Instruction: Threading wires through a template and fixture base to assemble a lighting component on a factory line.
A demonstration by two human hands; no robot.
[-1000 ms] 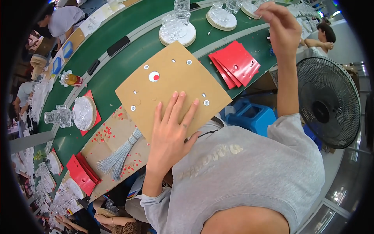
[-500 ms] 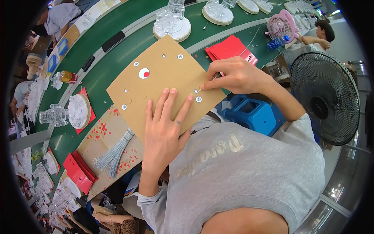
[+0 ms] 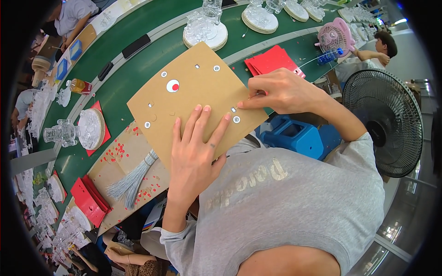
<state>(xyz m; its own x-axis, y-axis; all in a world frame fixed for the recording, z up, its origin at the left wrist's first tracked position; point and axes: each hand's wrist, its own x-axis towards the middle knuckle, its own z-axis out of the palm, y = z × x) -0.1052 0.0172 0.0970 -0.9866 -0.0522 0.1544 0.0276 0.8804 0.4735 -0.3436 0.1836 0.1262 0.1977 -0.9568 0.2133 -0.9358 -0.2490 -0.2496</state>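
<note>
My left hand (image 3: 195,145) lies on a tan cardboard sheet (image 3: 193,94), fingers spread, steadying its lower part. The sheet has small square slots, several metal eyelets and a round hole with a white rim showing a red spot. At its right corner, my right hand (image 3: 281,92) pinches a thin wire (image 3: 317,59) beside a slot. The wire's long end sticks out past the back of that hand, up and to the right. Its tip at the slot is hard to make out under my fingers.
A bundle of grey wires (image 3: 133,179) lies on a cardboard mat (image 3: 103,172) strewn with red bits. Red folded sheets (image 3: 271,60) lie beyond my right hand. Clear glassware on round white bases (image 3: 216,39) stands along the green table. A black fan (image 3: 382,122) is at right.
My right hand has turned slightly at the slot, and the wire's free end has swung lower and to the right. My left hand stays on the sheet.
</note>
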